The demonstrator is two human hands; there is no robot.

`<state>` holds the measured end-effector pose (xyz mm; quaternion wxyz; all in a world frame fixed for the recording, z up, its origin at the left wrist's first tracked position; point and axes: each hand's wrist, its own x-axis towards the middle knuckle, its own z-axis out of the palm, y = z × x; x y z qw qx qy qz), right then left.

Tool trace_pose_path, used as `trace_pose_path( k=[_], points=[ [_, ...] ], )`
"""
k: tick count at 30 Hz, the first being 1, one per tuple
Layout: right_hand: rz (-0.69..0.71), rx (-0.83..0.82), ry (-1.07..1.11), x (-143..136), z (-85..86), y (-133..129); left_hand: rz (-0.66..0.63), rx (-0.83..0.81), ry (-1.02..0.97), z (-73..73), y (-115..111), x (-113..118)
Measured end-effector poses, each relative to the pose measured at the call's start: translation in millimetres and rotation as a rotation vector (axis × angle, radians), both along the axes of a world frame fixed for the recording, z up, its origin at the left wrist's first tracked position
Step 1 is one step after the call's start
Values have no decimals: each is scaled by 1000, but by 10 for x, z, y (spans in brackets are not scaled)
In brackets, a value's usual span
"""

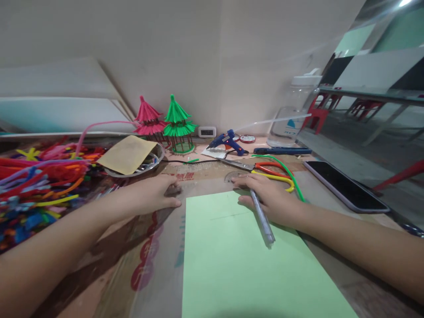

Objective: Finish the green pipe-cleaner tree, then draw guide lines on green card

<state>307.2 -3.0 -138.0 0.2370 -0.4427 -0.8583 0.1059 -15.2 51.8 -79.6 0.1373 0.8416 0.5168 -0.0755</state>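
Observation:
A light green sheet of paper lies in front of me, with a faint pencil-like line near its top. Over its upper right part, my right hand holds a pen, which slants down toward me between the fingers. The fingertips of that hand reach a clear protractor just past the paper's far edge; whether they grip it I cannot tell. My left hand hovers or rests left of the paper's top corner, thumb and forefinger apart, holding nothing visible.
Scissors, a green pipe cleaner, a blue glue gun, a cutter, a phone and a water bottle lie or stand beyond. Left are pipe cleaners, a bowl and pink and green pagodas.

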Motion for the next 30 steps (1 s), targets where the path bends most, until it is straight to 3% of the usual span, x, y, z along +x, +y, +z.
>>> trace_pose_path(
  k=[4,5,7,9,12,17,22,30],
  points=[
    [-19,-53,60,3,-8,19,-57,136,-139,127,-105,99],
    [-27,-68,77,6,-16,28,-92,125,-201,161,-161,175],
    [-43,-99,116,14,-31,43,-235,-51,-303,197,-281,379],
    [-56,-114,144,21,-40,51,-365,-136,-338,169,-377,600],
    [-65,-112,136,27,-34,48,-458,18,-374,24,-440,805],
    [-61,-112,134,24,-15,41,-473,323,-386,-216,-557,647],
    [-47,-128,162,31,-14,41,-636,330,-229,-328,-768,429],
    [-11,-68,159,51,-19,38,-583,442,-203,-448,-840,422]
  ],
)
